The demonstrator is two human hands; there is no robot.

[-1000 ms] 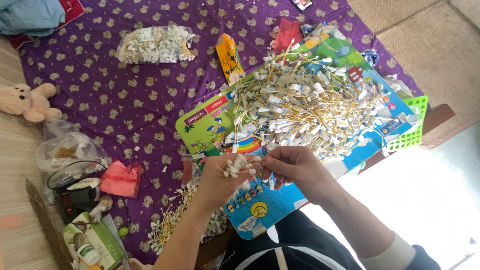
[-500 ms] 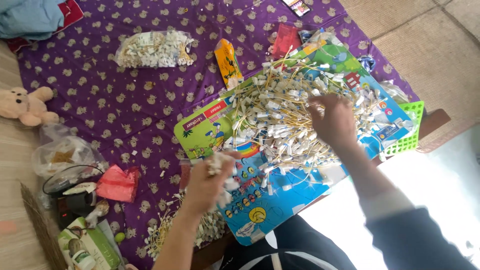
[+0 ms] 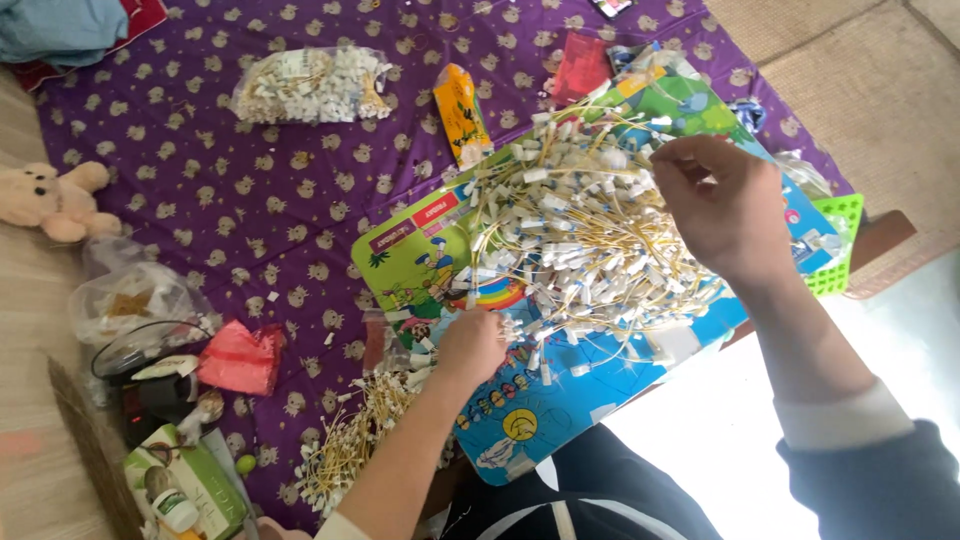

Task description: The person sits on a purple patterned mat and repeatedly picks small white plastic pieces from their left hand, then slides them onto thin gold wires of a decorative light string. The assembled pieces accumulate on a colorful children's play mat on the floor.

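I'm looking down at a floor setup. A purple cloth with a small pale flower print (image 3: 250, 210) covers most of the ground. Woven tan matting (image 3: 860, 70) shows top right, bare light flooring (image 3: 30, 330) along the left edge. Bottom right is a blown-out patch of bright daylight (image 3: 720, 440). Blue folded fabric (image 3: 60, 25) sits top left. No walls or windows in view.

Left hand (image 3: 470, 345) seen at lower centre of frame, closed into loose fist, back turned up, bare forearm extended from bottom edge. Right hand (image 3: 725, 205) raised at upper right, fingers curled downward, wrist bent, forearm sleeved in dark cloth with white cuff.
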